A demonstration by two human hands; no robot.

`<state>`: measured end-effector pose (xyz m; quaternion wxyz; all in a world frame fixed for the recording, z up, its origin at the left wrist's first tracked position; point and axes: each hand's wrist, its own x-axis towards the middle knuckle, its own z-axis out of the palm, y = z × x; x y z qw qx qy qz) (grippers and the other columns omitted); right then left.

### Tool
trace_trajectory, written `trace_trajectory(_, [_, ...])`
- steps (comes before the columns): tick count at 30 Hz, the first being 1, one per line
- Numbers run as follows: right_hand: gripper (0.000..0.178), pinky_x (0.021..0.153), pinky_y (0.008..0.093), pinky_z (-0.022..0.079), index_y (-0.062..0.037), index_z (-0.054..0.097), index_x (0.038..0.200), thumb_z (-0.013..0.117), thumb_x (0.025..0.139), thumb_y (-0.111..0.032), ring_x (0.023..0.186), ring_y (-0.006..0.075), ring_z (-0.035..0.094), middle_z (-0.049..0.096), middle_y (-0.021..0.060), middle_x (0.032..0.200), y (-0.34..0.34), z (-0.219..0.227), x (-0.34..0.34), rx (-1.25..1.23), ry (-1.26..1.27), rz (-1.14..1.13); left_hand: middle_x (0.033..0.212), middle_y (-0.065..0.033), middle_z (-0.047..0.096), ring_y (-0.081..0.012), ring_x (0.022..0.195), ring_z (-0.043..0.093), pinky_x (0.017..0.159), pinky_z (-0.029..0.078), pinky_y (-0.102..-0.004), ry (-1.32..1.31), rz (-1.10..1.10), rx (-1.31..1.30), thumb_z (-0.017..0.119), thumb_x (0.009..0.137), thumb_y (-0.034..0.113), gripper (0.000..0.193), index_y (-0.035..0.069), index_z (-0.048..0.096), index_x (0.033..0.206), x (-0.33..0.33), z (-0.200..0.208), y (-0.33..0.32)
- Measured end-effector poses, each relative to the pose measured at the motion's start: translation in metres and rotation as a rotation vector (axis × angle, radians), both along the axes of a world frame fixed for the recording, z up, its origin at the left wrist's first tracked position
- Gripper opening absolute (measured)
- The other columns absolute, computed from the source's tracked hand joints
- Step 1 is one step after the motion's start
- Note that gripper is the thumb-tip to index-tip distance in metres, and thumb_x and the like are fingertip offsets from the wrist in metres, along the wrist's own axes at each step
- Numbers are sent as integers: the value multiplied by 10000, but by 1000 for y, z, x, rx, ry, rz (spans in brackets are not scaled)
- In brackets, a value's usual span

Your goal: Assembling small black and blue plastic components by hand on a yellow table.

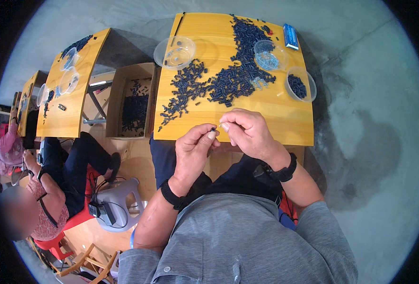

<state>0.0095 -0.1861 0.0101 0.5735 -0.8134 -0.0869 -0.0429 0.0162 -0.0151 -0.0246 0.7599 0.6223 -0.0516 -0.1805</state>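
You have a small dark piece [213,128] pinched between the thumb and forefinger of your left hand [193,150], held in the air just above the near edge of the yellow table [285,124]. Your right hand [248,131] is right beside it, fingers curled and its fingertips closed together as if on something very small and pale; what that is cannot be told at this size. The two hands nearly touch at the fingertips.

Beyond them a big scatter of dark pieces [228,78] lies loose across the tabletop. An empty clear bowl [175,52] sits far left, a clear bowl with pale bits [267,56] far right, and beside that a bowl of dark pieces [298,85]. A blue box [290,36] lies at the far corner.

The risk, as I judge it: you are working past the table's edge, so a slip of either pinch would drop the piece into your lap or onto the floor. A sleeve or wrist moving forward could also sweep the loose pile.
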Motion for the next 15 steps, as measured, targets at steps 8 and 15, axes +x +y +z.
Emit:
trace_trajectory(8, [77, 544, 321, 452, 6, 596, 894, 558, 827, 3, 617, 245, 583, 579, 118, 731, 5, 7, 0, -144, -241, 115, 771, -42, 637, -86, 703, 589, 629, 491, -204, -19, -28, -26, 547, 911, 43, 156, -17, 619, 1036, -3, 1, 5])
trace_trajectory(15, [73, 558, 367, 454, 8, 590, 877, 573, 807, 3, 645, 305, 581, 587, 144, 735, 5, 10, 1, -252, -274, 151, 748, -39, 628, -81, 654, 580, 586, 493, -208, -47, -65, -38, 557, 910, 55, 138, -28, 629, 994, -4, 4, 8])
